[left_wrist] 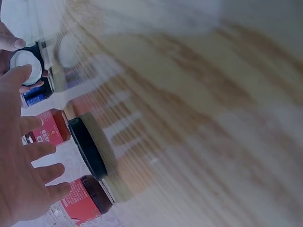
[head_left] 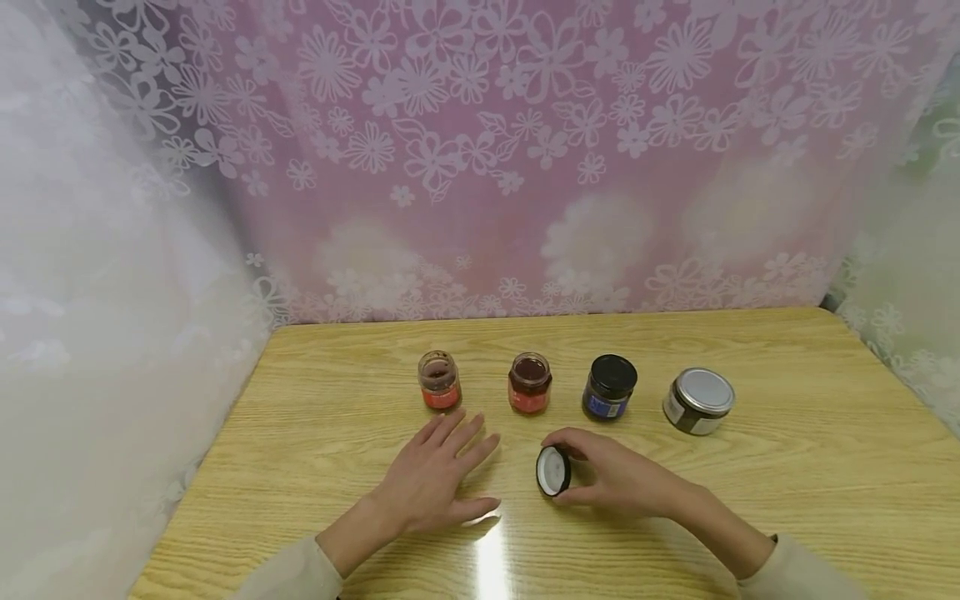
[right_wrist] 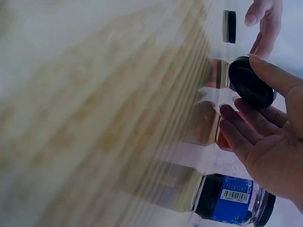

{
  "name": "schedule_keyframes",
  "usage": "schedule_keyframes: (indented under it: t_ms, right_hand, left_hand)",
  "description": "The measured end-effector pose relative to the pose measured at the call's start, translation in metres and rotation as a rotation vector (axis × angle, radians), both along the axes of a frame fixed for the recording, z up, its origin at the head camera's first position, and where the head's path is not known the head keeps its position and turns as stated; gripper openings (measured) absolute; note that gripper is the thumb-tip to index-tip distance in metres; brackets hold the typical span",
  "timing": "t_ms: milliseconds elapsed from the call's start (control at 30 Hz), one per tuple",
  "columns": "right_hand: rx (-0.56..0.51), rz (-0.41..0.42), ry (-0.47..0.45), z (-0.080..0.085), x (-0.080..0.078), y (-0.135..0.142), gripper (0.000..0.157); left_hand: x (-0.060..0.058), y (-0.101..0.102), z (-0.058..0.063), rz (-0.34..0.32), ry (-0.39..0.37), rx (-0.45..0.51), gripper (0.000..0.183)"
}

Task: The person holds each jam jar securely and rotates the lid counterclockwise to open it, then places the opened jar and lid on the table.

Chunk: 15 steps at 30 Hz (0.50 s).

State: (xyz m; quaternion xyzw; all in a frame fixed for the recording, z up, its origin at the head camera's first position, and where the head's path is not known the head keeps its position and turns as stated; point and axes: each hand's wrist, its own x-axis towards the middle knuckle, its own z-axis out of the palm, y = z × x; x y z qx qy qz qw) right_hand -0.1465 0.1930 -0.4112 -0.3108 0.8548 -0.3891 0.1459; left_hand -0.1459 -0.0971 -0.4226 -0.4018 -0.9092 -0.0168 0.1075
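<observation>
My right hand (head_left: 622, 479) pinches a black jar lid (head_left: 553, 471) between thumb and fingers. The lid is tipped on edge, its white inside facing left. My left hand (head_left: 431, 483) is spread low over the table, palm down, with straight fingers and holding nothing. A second black lid (left_wrist: 88, 147) lies on the table by the left hand's fingers; the head view hides it under that hand. Just beyond the left fingertips stands a lidless glass jar (head_left: 439, 383) with a red label and dark contents low inside. Right of it is another lidless red-labelled jar (head_left: 529, 385), fuller and dark.
Farther right stand a blue-labelled jar (head_left: 610, 388) with its black lid on and a wide, low jar (head_left: 699, 402) with a silver lid. All the jars form a row across the wooden table (head_left: 810, 400). A pink flowered curtain (head_left: 480, 192) hangs behind the table's back edge.
</observation>
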Motion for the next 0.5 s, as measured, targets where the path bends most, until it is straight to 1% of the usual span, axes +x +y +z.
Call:
schedule_keyframes:
  t_ms: [100, 267, 500]
  right_hand:
    - [0.030, -0.002, 0.010, 0.0011, 0.0002, -0.0021, 0.056]
    - [0.062, 0.001, 0.027, 0.0028, 0.0004, -0.0052, 0.060]
    - [0.078, -0.002, 0.046, 0.0012, 0.0002, -0.0077, 0.062]
  left_hand:
    - [0.0003, -0.0005, -0.0014, -0.005, 0.012, 0.004, 0.072]
    - [0.0008, -0.0015, -0.0026, 0.001, 0.008, 0.001, 0.073]
    - [0.0027, -0.0033, -0.0023, 0.010, -0.021, -0.004, 0.073]
